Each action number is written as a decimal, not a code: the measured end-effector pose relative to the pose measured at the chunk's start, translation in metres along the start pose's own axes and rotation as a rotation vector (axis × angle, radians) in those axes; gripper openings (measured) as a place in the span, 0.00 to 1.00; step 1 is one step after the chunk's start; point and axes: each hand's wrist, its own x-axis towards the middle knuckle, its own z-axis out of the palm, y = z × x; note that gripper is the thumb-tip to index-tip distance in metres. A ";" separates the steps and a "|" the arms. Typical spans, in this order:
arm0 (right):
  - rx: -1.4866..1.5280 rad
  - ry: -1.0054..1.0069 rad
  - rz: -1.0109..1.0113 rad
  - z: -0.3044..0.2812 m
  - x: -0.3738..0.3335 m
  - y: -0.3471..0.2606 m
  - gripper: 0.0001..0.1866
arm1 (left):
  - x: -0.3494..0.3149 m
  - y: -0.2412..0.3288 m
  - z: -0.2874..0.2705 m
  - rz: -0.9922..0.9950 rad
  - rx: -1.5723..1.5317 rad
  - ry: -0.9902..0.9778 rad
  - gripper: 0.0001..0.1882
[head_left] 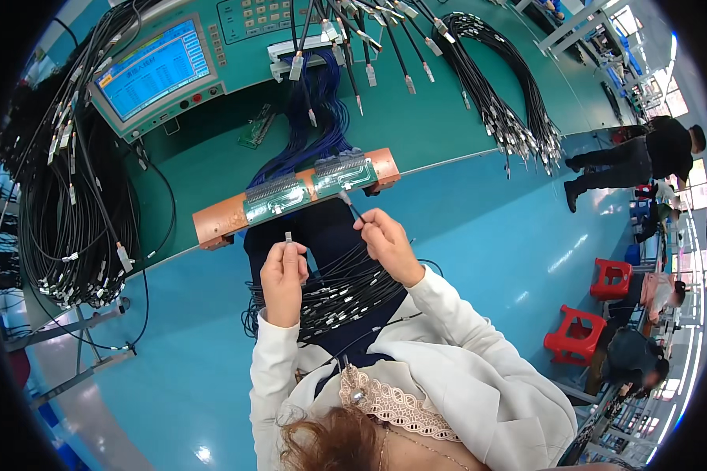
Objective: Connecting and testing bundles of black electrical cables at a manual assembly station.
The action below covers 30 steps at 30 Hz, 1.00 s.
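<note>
My left hand (284,275) is closed on a cable connector, its metal plug (288,237) pointing up, a little short of the test fixture. My right hand (389,247) pinches a black cable (357,212) just behind its plug. That cable's metal plug (345,197) is at the near edge of the right circuit board (346,179); whether it is seated I cannot tell. The left circuit board (277,202) sits beside it on the copper-coloured fixture (217,224) along the table edge. A bundle of black cables (330,302) with silver ends lies across my lap.
Blue wires (297,129) run from the fixture to a tester with a lit screen (155,67). Black cable bundles hang at the left (75,212) and lie at the right (518,102) of the green table (416,133). Red stools (576,335) and other people stand or sit farther right.
</note>
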 end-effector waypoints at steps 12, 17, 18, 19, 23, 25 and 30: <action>0.265 0.029 0.156 0.010 0.013 -0.018 0.11 | 0.012 -0.004 0.012 -0.006 -0.021 0.037 0.12; 0.454 -0.014 0.242 0.010 0.020 -0.017 0.12 | 0.011 -0.004 0.012 -0.022 -0.014 0.044 0.12; 0.454 -0.012 0.243 0.009 0.021 -0.017 0.12 | 0.011 -0.004 0.012 -0.023 -0.014 0.042 0.12; 0.480 -0.017 0.254 0.009 0.022 -0.018 0.12 | 0.012 -0.004 0.011 -0.026 -0.015 0.042 0.12; 0.581 -0.048 0.254 0.008 0.022 -0.016 0.11 | 0.013 -0.007 0.011 -0.025 -0.033 0.045 0.11; 0.584 -0.027 0.231 0.013 0.024 -0.015 0.11 | 0.013 -0.008 0.011 -0.022 -0.047 0.045 0.11; 0.522 0.070 0.201 0.025 0.027 -0.016 0.11 | 0.014 -0.009 0.010 -0.023 -0.121 0.087 0.11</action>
